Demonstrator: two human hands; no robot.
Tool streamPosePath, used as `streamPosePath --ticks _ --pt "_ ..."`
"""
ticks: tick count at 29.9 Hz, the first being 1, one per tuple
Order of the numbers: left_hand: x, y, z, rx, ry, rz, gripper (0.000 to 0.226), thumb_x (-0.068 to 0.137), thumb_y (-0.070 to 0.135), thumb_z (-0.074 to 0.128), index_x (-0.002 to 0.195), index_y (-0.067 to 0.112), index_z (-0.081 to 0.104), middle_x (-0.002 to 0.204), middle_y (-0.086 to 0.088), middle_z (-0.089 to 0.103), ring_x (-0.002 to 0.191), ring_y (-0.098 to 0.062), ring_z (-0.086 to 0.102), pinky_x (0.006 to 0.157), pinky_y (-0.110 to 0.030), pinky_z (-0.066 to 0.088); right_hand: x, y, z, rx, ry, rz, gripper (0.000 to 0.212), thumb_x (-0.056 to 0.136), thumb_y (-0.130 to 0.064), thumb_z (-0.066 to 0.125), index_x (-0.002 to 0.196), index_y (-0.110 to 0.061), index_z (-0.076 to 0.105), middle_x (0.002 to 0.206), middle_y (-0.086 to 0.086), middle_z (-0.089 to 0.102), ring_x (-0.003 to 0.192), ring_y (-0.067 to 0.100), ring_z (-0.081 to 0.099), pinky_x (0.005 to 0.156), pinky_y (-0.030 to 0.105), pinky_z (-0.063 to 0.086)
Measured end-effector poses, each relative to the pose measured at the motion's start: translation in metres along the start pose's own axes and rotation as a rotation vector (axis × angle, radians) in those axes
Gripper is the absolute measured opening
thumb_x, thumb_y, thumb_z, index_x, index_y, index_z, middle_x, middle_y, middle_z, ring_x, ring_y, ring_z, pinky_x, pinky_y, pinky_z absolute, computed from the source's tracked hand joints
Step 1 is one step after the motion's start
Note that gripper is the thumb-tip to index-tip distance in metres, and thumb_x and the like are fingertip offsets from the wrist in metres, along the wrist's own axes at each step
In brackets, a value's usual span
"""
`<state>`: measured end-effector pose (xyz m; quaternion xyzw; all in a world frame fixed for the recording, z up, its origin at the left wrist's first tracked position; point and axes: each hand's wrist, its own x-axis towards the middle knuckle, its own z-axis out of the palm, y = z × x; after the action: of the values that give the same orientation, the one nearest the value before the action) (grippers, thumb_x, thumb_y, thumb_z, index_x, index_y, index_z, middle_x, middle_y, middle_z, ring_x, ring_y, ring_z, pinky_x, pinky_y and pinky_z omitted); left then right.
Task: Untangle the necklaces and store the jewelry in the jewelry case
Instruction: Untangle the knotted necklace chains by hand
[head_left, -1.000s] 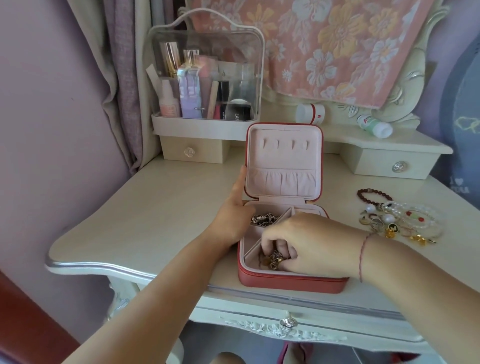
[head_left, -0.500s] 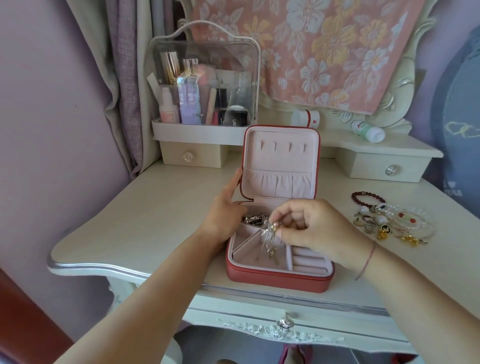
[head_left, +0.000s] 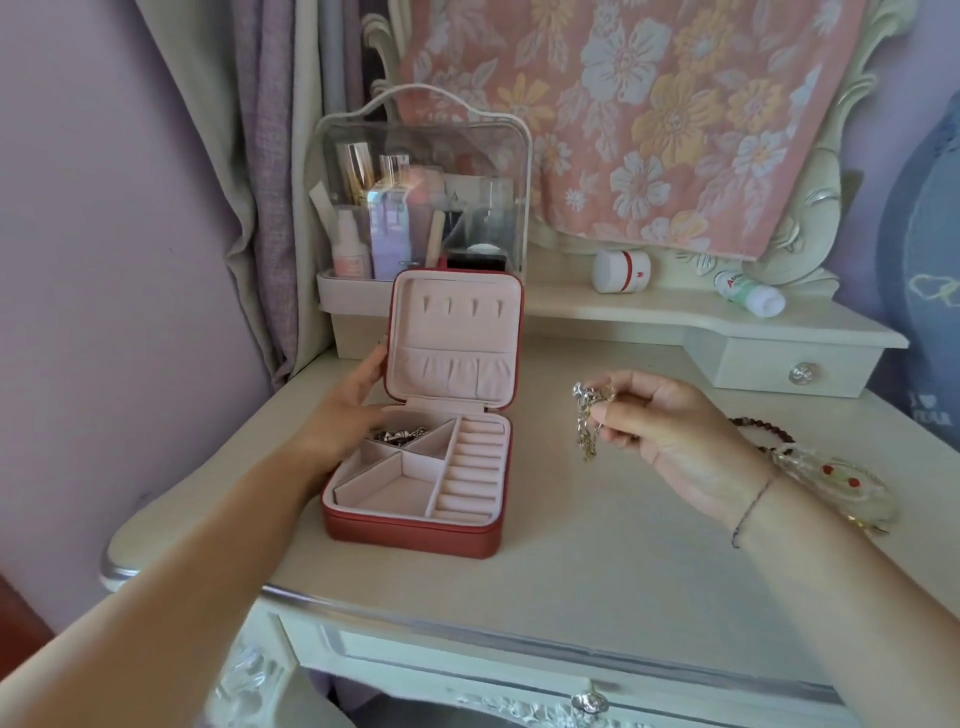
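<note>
- A cream dressing table (head_left: 597, 561) spreads beneath both of the person's hands, its bare top showing directly under the raised right hand.
- A floral cloth (head_left: 649, 119) hangs over the mirror frame, high above and behind that hand.
- A clear cosmetics organiser (head_left: 415, 208), filled with bottles and tubes, stands behind the case, beyond the left hand's fingertips.
- The red jewelry case (head_left: 410, 532) sits open on the table, its lid upright and its pink compartments exposed. It is well apart from the right hand's pinch, off to that hand's left and lower.
- The left hand (head_left: 343, 415) rests against the case's left side, fingers straight and touching the edge of the lid. It grasps nothing.
- The right hand (head_left: 675, 436) hovers above the table to the right of the case, its thumb and fingers pinched together on the jewelry.
- The tangled necklaces (head_left: 587, 415), a gold and silver clump, are caught in that pinch. They bunch at the fingertips and dangle just below them, clear of the tabletop and outside the case.
- A beaded bracelet (head_left: 769, 428) lies on the table just behind the right wrist, with other blurred jewelry beside it.
- A silver piece (head_left: 400, 435) lies in the case's back-left compartment, just beside the left hand.
</note>
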<state>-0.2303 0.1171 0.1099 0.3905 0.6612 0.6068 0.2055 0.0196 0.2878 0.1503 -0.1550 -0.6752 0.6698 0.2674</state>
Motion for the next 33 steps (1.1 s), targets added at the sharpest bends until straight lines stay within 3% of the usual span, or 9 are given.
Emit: streamPosePath --ticks 2,9,11,13,17,21,25,27,33 --pt "0.000 -0.001 -0.010 0.014 0.008 0.003 0.089 0.074 -0.014 0.067 0.149 0.024 0.036 0.141 0.020 0.049 0.122 0.011 0.048 0.089 -0.013 0.047 0.007 0.008 0.002 -0.066 0.009 0.023 0.020 0.082 0.009 0.062 0.088 -0.010 0.066 0.062 0.001 0.062 0.054 0.007 0.054 0.064 0.027 0.034" --pt "-0.006 -0.004 -0.037 0.097 0.088 -0.033 0.087 0.081 -0.023 0.051 0.148 0.028 0.029 0.145 0.019 0.041 0.118 0.018 0.043 0.083 -0.002 0.042 0.021 0.023 0.000 -0.224 -0.025 0.056 0.018 0.083 0.006 0.062 0.091 -0.009 0.067 0.070 0.005 0.063 0.058 0.008 0.056 0.065 0.027 0.037" --pt "-0.010 0.002 -0.039 0.111 0.088 -0.057 0.084 0.085 -0.020 0.051 0.142 0.037 0.030 0.135 0.029 0.044 0.114 0.017 0.049 0.080 -0.003 0.044 0.023 0.026 -0.001 -0.240 -0.034 0.068 0.018 0.083 0.006 0.062 0.093 -0.009 0.067 0.070 0.006 0.063 0.058 0.009 0.056 0.065 0.026 0.038" --pt "-0.017 0.019 -0.033 0.154 0.129 -0.073 0.078 0.088 -0.015 0.051 0.144 0.036 0.032 0.136 0.024 0.044 0.117 0.004 0.053 0.085 -0.011 0.044 0.024 0.028 -0.004 -0.249 -0.040 0.075 0.018 0.083 0.006 0.062 0.094 -0.008 0.066 0.070 0.004 0.064 0.059 0.008 0.057 0.066 0.025 0.039" --pt "-0.029 0.073 -0.002 0.239 0.378 0.173 0.057 0.089 -0.014 0.048 0.127 0.029 0.049 0.112 0.020 0.058 0.094 0.022 0.054 0.084 -0.002 0.041 0.027 0.027 -0.014 -0.273 -0.064 0.062 0.016 0.084 0.005 0.062 0.094 -0.007 0.066 0.071 0.003 0.065 0.061 0.011 0.057 0.066 0.024 0.040" --pt "-0.038 0.093 0.088 -0.015 0.175 0.217 0.038 0.091 -0.012 0.047 0.117 0.012 0.062 0.111 0.001 0.067 0.098 -0.003 0.062 0.088 -0.011 0.046 0.032 0.018 -0.024 -0.321 -0.068 0.048 0.018 0.083 0.004 0.063 0.093 -0.010 0.067 0.066 0.001 0.065 0.059 0.009 0.059 0.062 0.018 0.042" --pt "-0.021 0.082 0.170 -0.167 0.143 -0.017 0.025 0.097 0.007 0.050 0.115 0.017 0.064 0.107 0.009 0.065 0.098 -0.001 0.058 0.075 -0.003 0.040 0.034 0.011 -0.039 -0.361 -0.057 0.034 0.017 0.082 0.003 0.065 0.095 -0.008 0.067 0.069 0.002 0.066 0.061 0.009 0.060 0.062 0.020 0.041" --pt "-0.002 0.070 0.185 -0.274 0.187 -0.159 0.023 0.098 0.012 0.047 0.112 0.015 0.065 0.110 0.003 0.064 0.105 -0.011 0.058 0.083 -0.015 0.041 0.031 0.016 -0.043 -0.364 -0.010 0.029 0.017 0.082 0.003 0.065 0.093 -0.011 0.068 0.068 0.001 0.066 0.060 0.008 0.060 0.062 0.018 0.041" --pt "0.021 0.035 0.193 -0.136 0.007 -0.246 0.032 0.103 0.027 0.042 0.102 0.012 0.071 0.101 -0.006 0.073 0.087 -0.016 0.068 0.087 -0.034 0.052 0.025 0.036 -0.053 -0.321 0.020 0.061 0.019 0.081 0.008 0.061 0.096 -0.003 0.066 0.064 0.006 0.065 0.054 0.008 0.057 0.054 0.014 0.043"
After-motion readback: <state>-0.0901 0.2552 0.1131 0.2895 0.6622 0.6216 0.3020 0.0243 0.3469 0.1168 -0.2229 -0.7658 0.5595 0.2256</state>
